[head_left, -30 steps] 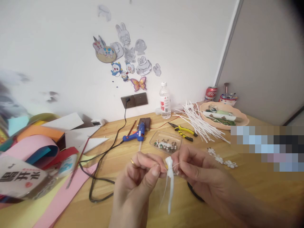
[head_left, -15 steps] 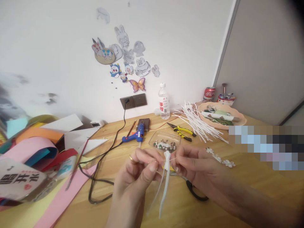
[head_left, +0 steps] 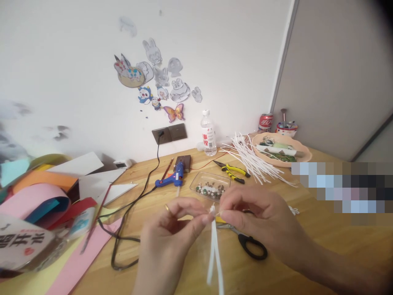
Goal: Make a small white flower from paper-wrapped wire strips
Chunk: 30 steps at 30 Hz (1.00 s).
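My left hand [head_left: 175,231] is closed in a pinch, thumb and forefinger at the knotted top of a white cord [head_left: 214,248]. The cord's two flat ends hang down below the fingers. Opposite, my right hand [head_left: 260,215] pinches a short thin strand that runs out from the same knot; its far end is hidden by the fingers. Under my right hand lie black-handled scissors [head_left: 253,248], their blades partly covered. Just beyond both hands is a clear tray [head_left: 193,189] of small brown, white and green beads.
Behind the tray are a blue glue gun [head_left: 172,179], yellow-black pliers [head_left: 235,171], a water bottle [head_left: 208,135] and a pile of white cords [head_left: 250,157]. A peach dish [head_left: 303,157] stands back right. Coloured paper [head_left: 39,192] and a black cable [head_left: 115,241] cover the left.
Both hands have turned at the knot, and my right hand now sits palm down over it. The hanging cord ends have swung right. More of the scissors shows; the view has shifted slightly.
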Available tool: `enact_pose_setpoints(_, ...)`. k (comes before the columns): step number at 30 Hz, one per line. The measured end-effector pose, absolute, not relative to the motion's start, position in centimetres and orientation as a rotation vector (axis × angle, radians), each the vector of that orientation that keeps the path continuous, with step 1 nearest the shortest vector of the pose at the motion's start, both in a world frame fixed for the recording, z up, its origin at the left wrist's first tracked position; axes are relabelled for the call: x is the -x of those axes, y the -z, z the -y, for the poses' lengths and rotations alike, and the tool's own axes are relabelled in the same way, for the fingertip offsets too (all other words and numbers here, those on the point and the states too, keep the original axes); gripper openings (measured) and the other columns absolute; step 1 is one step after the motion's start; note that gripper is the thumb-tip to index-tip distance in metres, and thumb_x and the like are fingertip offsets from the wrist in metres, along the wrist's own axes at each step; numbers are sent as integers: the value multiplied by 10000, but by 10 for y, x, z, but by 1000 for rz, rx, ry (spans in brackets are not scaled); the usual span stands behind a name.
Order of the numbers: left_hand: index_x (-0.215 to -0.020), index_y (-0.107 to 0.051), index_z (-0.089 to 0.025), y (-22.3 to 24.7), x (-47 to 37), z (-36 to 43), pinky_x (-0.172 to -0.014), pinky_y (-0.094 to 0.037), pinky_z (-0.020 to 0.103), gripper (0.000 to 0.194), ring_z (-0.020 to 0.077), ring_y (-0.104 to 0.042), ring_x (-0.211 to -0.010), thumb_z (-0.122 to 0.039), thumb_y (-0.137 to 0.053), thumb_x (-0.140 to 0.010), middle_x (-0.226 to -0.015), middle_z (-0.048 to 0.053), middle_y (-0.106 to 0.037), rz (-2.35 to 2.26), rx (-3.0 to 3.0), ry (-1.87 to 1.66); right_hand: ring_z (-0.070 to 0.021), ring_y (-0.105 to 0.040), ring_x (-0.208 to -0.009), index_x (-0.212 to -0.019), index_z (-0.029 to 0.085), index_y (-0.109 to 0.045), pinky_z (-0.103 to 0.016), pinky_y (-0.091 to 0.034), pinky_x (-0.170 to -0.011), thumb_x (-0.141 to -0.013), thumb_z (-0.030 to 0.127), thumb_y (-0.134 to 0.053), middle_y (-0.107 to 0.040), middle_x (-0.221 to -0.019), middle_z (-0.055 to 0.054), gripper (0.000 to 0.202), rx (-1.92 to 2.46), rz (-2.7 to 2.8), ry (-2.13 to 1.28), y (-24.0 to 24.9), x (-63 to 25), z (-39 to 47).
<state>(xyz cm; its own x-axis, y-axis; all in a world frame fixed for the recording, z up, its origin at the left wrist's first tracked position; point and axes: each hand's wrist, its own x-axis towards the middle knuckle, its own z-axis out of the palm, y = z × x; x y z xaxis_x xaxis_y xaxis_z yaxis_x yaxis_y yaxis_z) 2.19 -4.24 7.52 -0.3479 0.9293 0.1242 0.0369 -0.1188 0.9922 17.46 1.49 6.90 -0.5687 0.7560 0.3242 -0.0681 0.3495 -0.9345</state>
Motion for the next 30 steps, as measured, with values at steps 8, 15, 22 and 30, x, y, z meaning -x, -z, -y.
enact_pose_setpoints(8, -647, -688, -206, -72, -18, 49, -579, -503, 186, 74, 138, -640, -617, -158, -652, -691, -652, -11, -710, -1568, -1521, -1428, -104, -560, -717, -758, 175, -607, -211, -441, -639, -795, 121, -533, -606, -740, 8, 100, 544, 1986, -986, -66, -175, -12)
enact_pose_setpoints(15, -804, -695, -226, -66, -17, 50, -650, -502, 233, 224, 149, -634, -692, -40, -628, -698, -761, 6, -714, -1402, -1968, -1459, -84, -547, -680, -709, 120, -610, -190, -449, -623, -720, 39, -580, -546, -755, -24, 87, 388, 1994, -567, -64, -172, -5)
enact_pose_setpoints(22, -727, -692, -249, -68, -17, 53, -622, -493, 207, 177, 127, -626, -655, -84, -627, -718, -697, -35, -691, -1357, -1755, -1475, -86, -552, -727, -827, 129, -616, -186, -470, -661, -728, 58, -595, -537, -836, -28, 124, 333, 1981, -623, -64, -178, -3)
enact_pose_setpoints(30, -637, -709, -263, -76, -18, 50, -621, -488, 125, 152, 99, -635, -651, -119, -677, -674, -651, -65, -708, -1396, -1487, -1436, -119, -527, -757, -931, 124, -581, -243, -460, -655, -714, 57, -589, -535, -848, -34, 228, 312, 2050, -415, -62, -181, -13)
